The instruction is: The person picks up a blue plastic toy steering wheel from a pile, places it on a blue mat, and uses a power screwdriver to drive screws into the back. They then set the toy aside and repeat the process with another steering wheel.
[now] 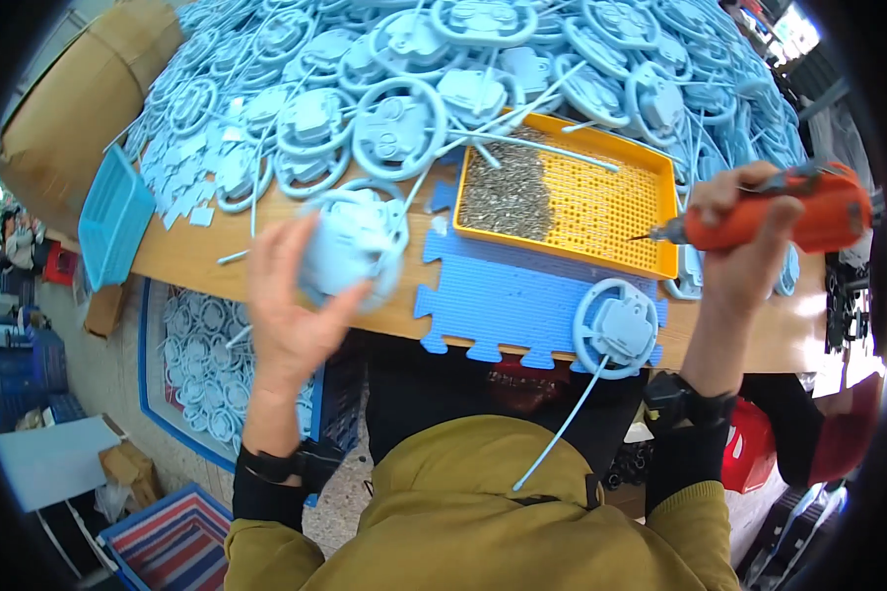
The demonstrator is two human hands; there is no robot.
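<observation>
My left hand (291, 295) is at the table's front edge, blurred, its thumb and fingers spread around the side of a light blue plastic wheel-shaped part (350, 246). That part is smeared by motion too, so the exact contact is hard to see. My right hand (744, 231) grips an orange electric screwdriver (808, 209), whose bit points left over the right end of a yellow perforated tray (572, 254). Small metal screws (508, 192) fill the tray's left side. Below the tray, another wheel-shaped part (621, 330) with a thin rod lies on a blue foam mat (493, 300).
A large heap of similar light blue parts (399, 128) covers the back of the table. Small flat pieces (182, 187) lie at its left, near a blue basket (118, 212) and a cardboard box (84, 98). A crate (148, 394) of parts stands below the table on the left.
</observation>
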